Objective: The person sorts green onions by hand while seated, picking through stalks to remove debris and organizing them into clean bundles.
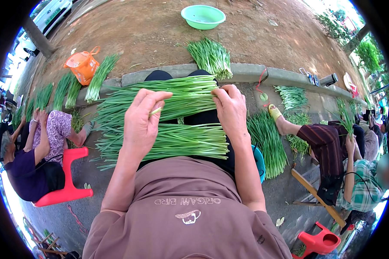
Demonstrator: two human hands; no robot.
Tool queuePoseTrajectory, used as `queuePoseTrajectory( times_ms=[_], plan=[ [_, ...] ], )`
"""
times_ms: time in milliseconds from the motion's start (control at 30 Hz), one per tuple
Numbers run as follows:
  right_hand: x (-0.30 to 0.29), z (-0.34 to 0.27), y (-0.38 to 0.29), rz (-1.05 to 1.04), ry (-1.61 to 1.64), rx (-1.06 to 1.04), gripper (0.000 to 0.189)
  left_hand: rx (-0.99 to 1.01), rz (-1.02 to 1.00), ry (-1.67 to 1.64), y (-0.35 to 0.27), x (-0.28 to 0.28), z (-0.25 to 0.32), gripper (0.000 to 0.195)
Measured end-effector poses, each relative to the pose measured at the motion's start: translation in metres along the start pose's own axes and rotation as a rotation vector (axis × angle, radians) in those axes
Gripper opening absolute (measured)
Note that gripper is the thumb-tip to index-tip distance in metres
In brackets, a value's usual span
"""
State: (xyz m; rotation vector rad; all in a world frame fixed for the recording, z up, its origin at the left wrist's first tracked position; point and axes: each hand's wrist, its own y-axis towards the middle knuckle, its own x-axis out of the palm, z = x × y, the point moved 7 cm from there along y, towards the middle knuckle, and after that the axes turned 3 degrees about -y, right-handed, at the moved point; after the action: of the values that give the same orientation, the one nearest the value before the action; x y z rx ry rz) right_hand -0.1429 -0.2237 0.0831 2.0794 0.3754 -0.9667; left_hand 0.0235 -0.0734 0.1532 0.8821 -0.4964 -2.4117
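Observation:
Two layers of green leafy stalks, which look like garlic chives, lie across my dark-trousered lap. The far bundle [181,84] and the near bundle [194,137] both have their pale stem ends to the right. Above the left part of them is my left hand [141,121], with a short pale stalk piece [156,111] between thumb and curled fingers and the index finger pointing right. My right hand [230,108] pinches with thumb and index finger at the stem ends of the far bundle. Its fingertips partly hide what they hold.
A concrete curb [246,72] runs beyond my knees. On it rests another chive bunch [212,58]; a green basin [203,17] stands farther off. Chives [269,145] lie by a blue container [258,163] at my right. People sit on both sides, one on a red plastic chair [72,174].

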Motion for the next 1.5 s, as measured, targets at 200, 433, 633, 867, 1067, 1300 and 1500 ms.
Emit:
queuePoseTrajectory(
  times_ms=[200, 433, 633, 867, 1067, 1300, 1500],
  plan=[
    [-0.028, -0.025, 0.000, 0.033, 0.165, -0.069, 0.017, -0.021, -0.103, 0.014, -0.007, 0.023, 0.003, 0.033],
    [-0.048, -0.066, -0.009, -0.196, 0.664, -0.173, 0.025, 0.064, -0.273, 0.110, -0.015, 0.038, 0.008, 0.042],
    [-0.029, -0.015, -0.003, -0.020, 0.370, 0.019, 0.023, 0.018, -0.193, 0.212, -0.008, -0.017, 0.019, 0.032],
    [-0.005, -0.001, -0.002, -0.007, 0.069, 0.035, 0.024, 0.138, 0.340, 0.514, -0.009, -0.118, 0.029, 0.026],
    [0.009, 0.002, -0.004, -0.059, 0.027, 0.022, 0.021, 0.297, 0.645, 0.204, -0.025, -0.140, 0.046, 0.034],
    [-0.007, -0.003, -0.004, -0.005, 0.086, 0.014, 0.013, -0.006, 0.193, 0.060, -0.006, -0.056, 0.019, 0.024],
    [-0.031, -0.031, -0.003, 0.003, 0.286, -0.064, 0.012, 0.047, -0.081, 0.034, -0.003, 0.019, 0.002, 0.034]
  ],
)
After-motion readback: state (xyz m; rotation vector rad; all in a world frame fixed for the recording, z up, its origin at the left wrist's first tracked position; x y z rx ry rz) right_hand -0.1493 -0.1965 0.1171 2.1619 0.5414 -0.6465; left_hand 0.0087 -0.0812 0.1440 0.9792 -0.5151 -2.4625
